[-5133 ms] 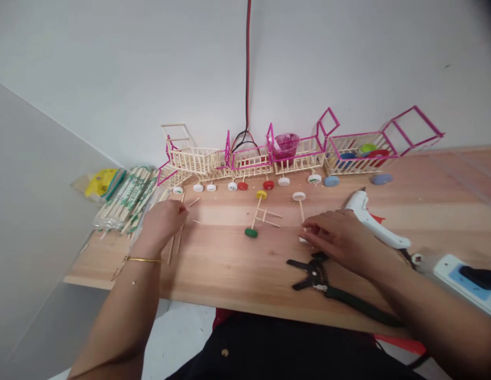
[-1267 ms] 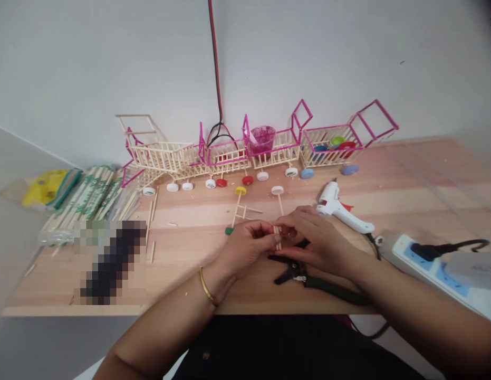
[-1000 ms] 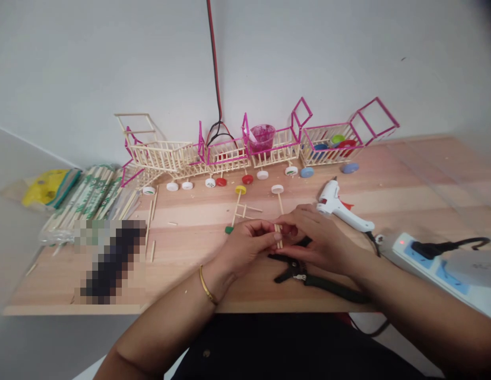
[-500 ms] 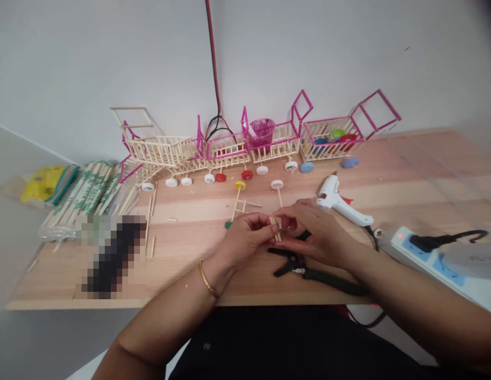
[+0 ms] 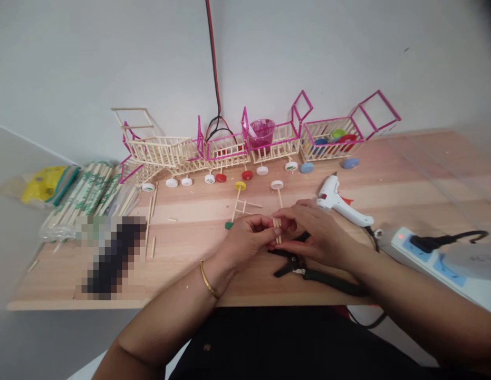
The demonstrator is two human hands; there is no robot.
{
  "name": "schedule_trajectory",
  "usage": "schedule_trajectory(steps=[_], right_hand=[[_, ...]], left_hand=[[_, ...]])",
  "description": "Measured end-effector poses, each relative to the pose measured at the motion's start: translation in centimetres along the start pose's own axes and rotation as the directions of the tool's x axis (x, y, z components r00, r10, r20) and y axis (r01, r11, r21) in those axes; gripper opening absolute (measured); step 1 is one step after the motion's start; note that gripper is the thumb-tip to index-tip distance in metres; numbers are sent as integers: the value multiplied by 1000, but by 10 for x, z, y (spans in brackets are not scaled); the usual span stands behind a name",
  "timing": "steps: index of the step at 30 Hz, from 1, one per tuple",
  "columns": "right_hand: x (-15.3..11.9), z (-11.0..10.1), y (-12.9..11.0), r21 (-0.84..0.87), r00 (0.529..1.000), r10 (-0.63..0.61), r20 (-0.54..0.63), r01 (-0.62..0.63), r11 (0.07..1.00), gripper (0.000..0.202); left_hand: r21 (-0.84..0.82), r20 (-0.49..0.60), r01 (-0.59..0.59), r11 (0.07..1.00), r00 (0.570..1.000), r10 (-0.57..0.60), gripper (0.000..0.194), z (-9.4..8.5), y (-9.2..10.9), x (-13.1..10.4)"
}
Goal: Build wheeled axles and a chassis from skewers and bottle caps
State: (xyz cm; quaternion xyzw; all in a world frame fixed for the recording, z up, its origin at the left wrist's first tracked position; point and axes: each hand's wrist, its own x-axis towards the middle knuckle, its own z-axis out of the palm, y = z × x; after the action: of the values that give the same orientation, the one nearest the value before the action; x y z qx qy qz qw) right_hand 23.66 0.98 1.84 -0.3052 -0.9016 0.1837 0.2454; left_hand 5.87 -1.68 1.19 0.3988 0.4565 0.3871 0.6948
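Short wooden sticks (image 5: 277,231) stand side by side between my two hands. My left hand (image 5: 251,235) pinches them between thumb and fingers. From the other side my right hand (image 5: 312,227) closes on the same sticks; its fingertips are partly hidden. Just beyond, a stick axle with a white cap wheel (image 5: 277,184) lies on the table. Left of it is a small stick frame (image 5: 242,206) on an axle with a yellow cap and a green cap. Dark-handled cutters (image 5: 295,264) rest beneath my right hand.
Several stick carts (image 5: 225,150) on cap wheels line the wall. A white glue gun (image 5: 332,198) and a power strip (image 5: 431,258) are at the right. Bagged chopsticks (image 5: 85,187) lie at the left, beside loose sticks (image 5: 150,211) and a blurred dark object (image 5: 114,258).
The sticks between my hands have shifted very slightly and stand a little more upright. My hands are otherwise almost still, and the things on the table have stayed in place.
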Motion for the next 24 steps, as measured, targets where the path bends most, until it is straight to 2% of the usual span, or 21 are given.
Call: schedule_trajectory(steps=[4,7,10,13,16,19,22,24], right_hand=[[-1,0,0,1,999,31,-31,-31,1000,42],[0,-3,-1,5,999,37,11,-37,999,41],[0,-7,-3,31,998,30,53,-32,999,47],[0,-10,-5,84,999,53,10,-53,995,40],[0,-10,-5,118,996,70,-51,-63,991,21],[0,-8,-5,139,994,74,-80,-62,988,13],[0,-6,-6,144,993,88,-83,-75,987,7],[0,-6,-7,147,991,114,-76,-102,984,8]], left_hand=[[12,-40,-42,999,998,42,22,2,1,-2],[56,-60,-62,996,996,66,20,2,1,-3],[139,-83,-84,987,992,96,17,1,1,-4],[278,-82,-139,951,983,167,14,0,1,-4],[468,-41,-247,849,953,300,9,0,-1,-6],[633,27,-342,694,906,421,7,0,-3,-7],[724,92,-387,571,875,476,8,0,-5,-7],[744,115,-398,536,868,484,8,0,-6,-6]])
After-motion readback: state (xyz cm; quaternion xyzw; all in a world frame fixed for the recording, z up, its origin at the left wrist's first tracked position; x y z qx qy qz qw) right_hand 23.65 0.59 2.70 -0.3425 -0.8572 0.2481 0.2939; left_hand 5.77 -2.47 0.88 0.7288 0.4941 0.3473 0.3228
